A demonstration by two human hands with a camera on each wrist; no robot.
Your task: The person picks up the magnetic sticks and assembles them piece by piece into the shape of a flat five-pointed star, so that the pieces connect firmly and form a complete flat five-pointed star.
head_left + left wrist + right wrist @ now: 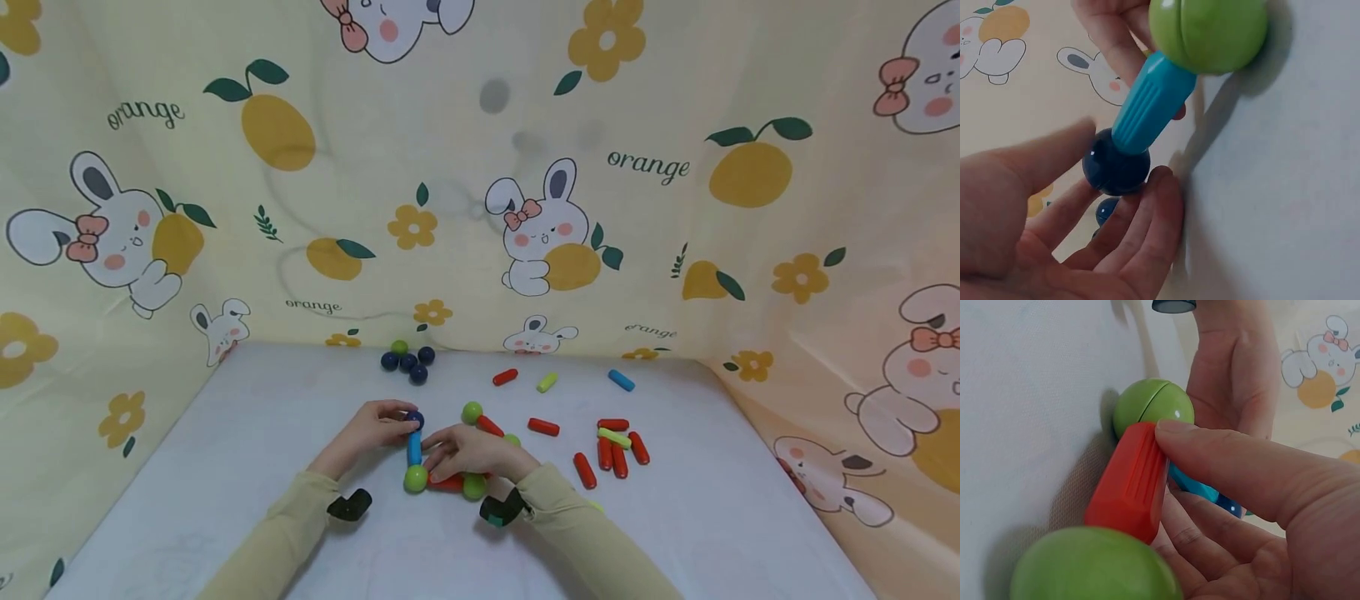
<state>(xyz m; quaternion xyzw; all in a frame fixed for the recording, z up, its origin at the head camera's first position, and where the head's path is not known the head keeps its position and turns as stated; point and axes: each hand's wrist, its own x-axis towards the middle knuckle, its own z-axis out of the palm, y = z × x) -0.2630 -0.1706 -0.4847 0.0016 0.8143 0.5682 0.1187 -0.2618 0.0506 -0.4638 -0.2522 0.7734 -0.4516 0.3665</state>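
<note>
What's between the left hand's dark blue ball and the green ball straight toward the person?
A ridged blue rod joins the dark blue ball to the green ball; the left wrist view shows it.

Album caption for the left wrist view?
Left hand holding a navy ball, blue rod between it and a green ball.

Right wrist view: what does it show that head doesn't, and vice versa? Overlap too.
Right wrist only: lengthwise ridges on the red rod in the right hand's grip, and a seam on the green corner ball.
Head only: loose navy balls at the back, loose red rods, loose blue rod.
Both: that red rod between the corner ball and a second green ball, the attached blue rod, the navy ball, the left hand.
</note>
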